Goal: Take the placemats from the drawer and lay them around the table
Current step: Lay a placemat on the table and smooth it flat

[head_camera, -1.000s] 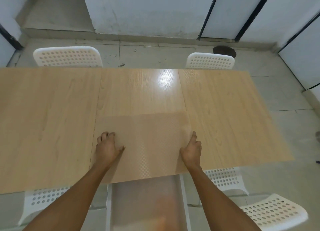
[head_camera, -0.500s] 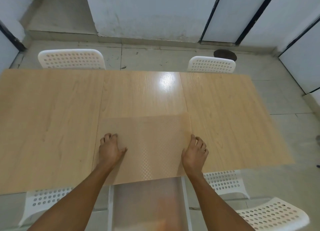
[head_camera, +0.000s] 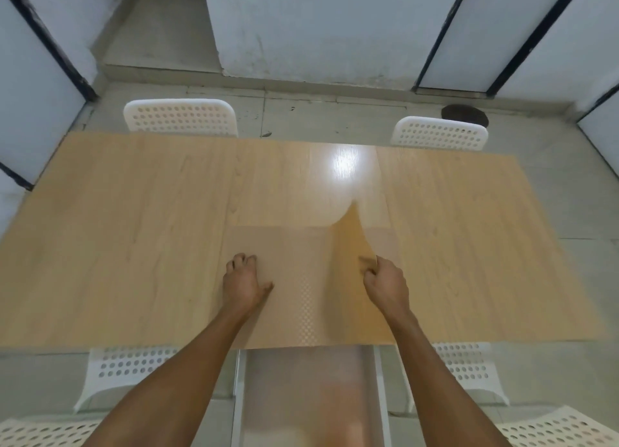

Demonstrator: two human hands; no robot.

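A stack of translucent, dotted placemats lies on the light wooden table at its near edge, in the middle. My left hand rests on the stack's left side, fingers curled down onto it. My right hand pinches the right edge of the top placemat and has it peeled up, its far right corner curling into the air. Below the table edge a white drawer stands pulled out, with more frosted sheet inside.
White perforated chairs stand around the table: two at the far side, two tucked under the near side, and more at the bottom corners. Grey tiled floor and white walls lie beyond.
My right hand has closed on the top placemat's right edge and lifted it, so the sheet now curls up off the stack. My left hand has stayed on the stack.
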